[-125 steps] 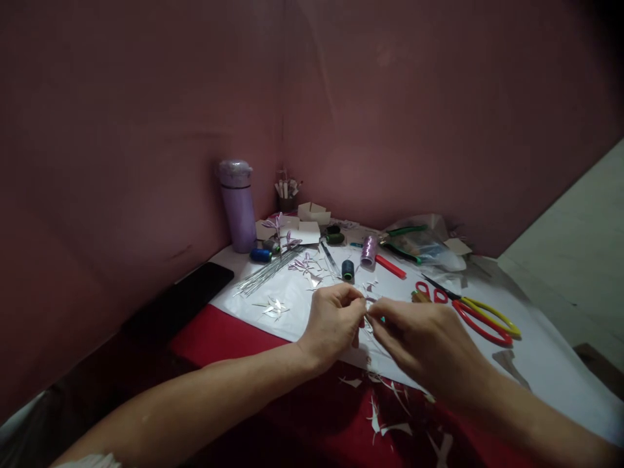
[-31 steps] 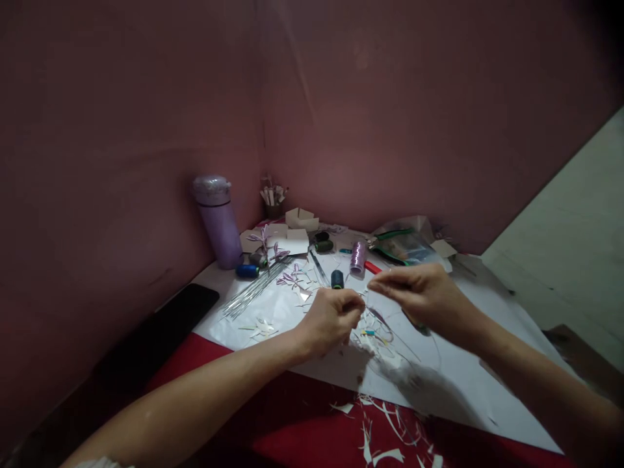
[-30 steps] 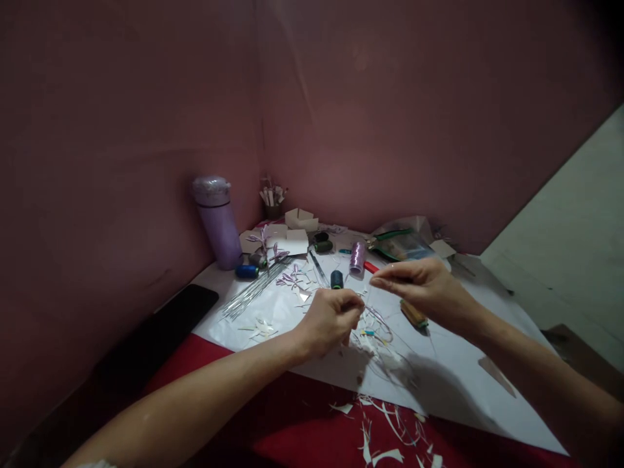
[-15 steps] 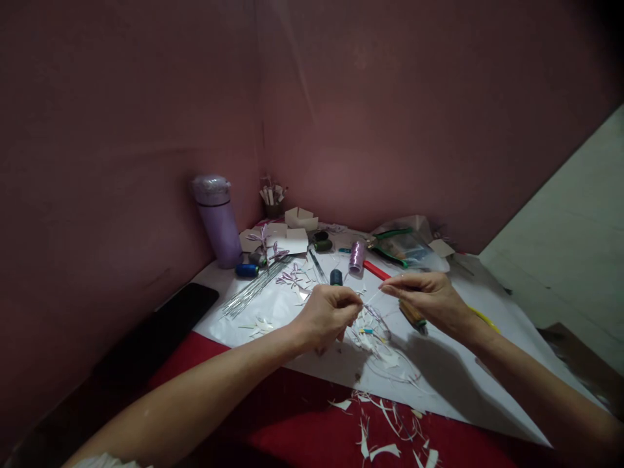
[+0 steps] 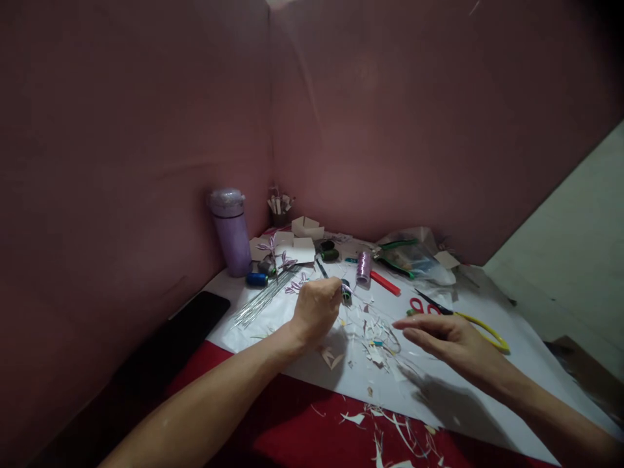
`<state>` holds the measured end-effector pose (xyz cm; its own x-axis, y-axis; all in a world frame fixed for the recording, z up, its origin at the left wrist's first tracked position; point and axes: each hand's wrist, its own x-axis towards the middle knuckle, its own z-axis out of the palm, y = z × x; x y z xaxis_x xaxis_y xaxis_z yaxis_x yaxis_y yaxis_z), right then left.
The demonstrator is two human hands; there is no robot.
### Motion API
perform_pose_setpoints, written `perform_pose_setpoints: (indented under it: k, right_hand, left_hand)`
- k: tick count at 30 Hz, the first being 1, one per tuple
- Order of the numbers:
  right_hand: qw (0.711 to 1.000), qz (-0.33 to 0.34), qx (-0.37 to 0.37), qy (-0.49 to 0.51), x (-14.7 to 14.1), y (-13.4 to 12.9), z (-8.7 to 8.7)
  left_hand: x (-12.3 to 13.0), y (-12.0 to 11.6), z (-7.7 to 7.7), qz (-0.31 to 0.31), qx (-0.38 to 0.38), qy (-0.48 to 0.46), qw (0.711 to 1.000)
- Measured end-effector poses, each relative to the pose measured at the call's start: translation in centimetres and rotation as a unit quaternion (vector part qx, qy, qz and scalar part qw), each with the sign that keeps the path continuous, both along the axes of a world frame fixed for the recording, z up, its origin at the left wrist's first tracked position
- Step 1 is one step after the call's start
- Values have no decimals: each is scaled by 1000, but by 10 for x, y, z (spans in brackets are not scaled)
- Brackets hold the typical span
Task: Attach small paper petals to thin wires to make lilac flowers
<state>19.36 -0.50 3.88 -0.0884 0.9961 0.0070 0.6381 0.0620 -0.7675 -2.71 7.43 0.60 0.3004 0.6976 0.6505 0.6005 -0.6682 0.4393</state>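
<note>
One small purple piece is pinched by the left hand near the middle; the right hand is held apart to its right, thumb and fingers parted; purple leaves, farther left, seem shaped already; the held one is judged unfinished.

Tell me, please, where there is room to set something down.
The white sheet looks bare right of the scissors, the red cloth between black slab and left forearm. Scraps crowd between left hand and right hand; spools, the back.
</note>
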Motion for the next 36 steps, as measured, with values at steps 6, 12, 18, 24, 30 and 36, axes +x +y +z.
perform_pose_setpoints:
  k: [6,12,18,24,30,36]
  right_hand:
    - [976,81,-125,157,22,5,9]
    - [941,168,-219,196,30,21,10]
    - [943,164,-256,133,35,44,13]
    - [937,206,-257,116,16,54,37]
    - [971,188,-146,1,16,30,25]
    - [981,164,31,-101,38,12,6]
  left_hand:
    - [-3,3,1,-9,-57,-58,997]
    - [-5,8,1,3,-153,-174,973]
    - [-12,16,0,39,-66,-147,986]
    - [-21,22,3,58,0,-149,987]
    - [-21,17,7,20,5,-119,993]
    - [-31,-6,15,-52,-25,-100,993]
